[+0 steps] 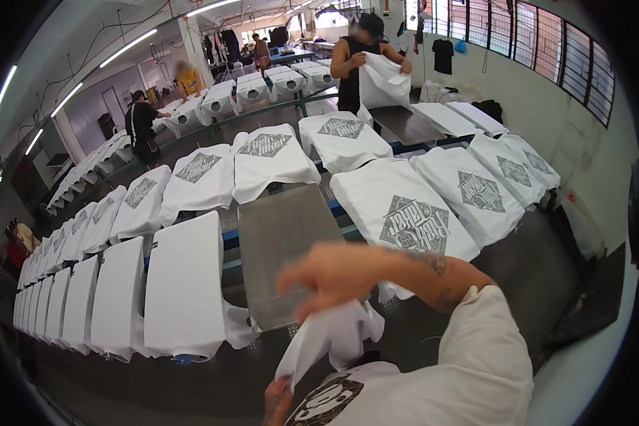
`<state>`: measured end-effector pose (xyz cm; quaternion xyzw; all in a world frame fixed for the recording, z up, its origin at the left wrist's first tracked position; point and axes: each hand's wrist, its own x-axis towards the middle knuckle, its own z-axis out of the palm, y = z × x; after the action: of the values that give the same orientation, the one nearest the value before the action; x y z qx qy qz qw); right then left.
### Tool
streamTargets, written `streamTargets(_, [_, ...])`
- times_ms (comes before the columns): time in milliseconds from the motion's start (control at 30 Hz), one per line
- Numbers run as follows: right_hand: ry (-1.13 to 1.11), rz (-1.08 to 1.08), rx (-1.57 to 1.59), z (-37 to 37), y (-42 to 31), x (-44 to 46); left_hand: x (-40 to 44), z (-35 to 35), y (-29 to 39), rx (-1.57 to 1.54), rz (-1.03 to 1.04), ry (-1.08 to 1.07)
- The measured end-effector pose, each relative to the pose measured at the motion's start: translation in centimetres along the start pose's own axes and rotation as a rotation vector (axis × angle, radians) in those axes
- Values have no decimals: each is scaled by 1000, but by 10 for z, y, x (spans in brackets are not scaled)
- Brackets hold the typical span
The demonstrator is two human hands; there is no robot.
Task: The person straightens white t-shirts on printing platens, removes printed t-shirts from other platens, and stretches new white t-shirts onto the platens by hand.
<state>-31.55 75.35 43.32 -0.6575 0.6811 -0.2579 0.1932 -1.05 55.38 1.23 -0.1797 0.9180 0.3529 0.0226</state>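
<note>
A loose white T-shirt [330, 334] hangs crumpled in front of me, at the near edge of a bare grey platen [284, 231]. At the bottom of the view my left hand [278, 397] is closed on one end of this shirt. My right hand [334, 273] reaches across from the right, over the near part of the platen and just above the cloth. Motion smears its fingers, so whether they grip the shirt is unclear. Left of the platen, a plain white shirt [184, 287] lies stretched flat; to the right lies a printed white shirt [405, 213].
Rows of shirt-covered platens curve away to both sides, many with a grey diamond print [199, 168]. Across the row, a person in black [351, 67] holds up a white shirt [385, 79] beside another bare platen [406, 126]. More people stand farther back.
</note>
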Motion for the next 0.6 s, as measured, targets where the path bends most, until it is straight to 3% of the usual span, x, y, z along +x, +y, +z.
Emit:
streamTargets(67, [-330, -98, -94, 52, 18, -6, -40, -16, -37, 66, -109, -121])
streamTargets(133, [-708, 73, -77, 111, 43, -19, -84, 3, -87, -122, -321, 65])
streamTargets(167, [-753, 48, -185, 140, 62, -30, -87, -2, -89, -125, -319, 61])
streamTargets(200, [-796, 22, -297, 161, 77, -41, -95, -8, -92, -162, -447, 125])
streamTargets(300, [-708, 193, -242, 182, 87, -50, -111, -14, -98, -298, -840, 331])
streamTargets(600, [-741, 175, -200, 221, 113, -73, -129, -29, -155, -59, -357, 148])
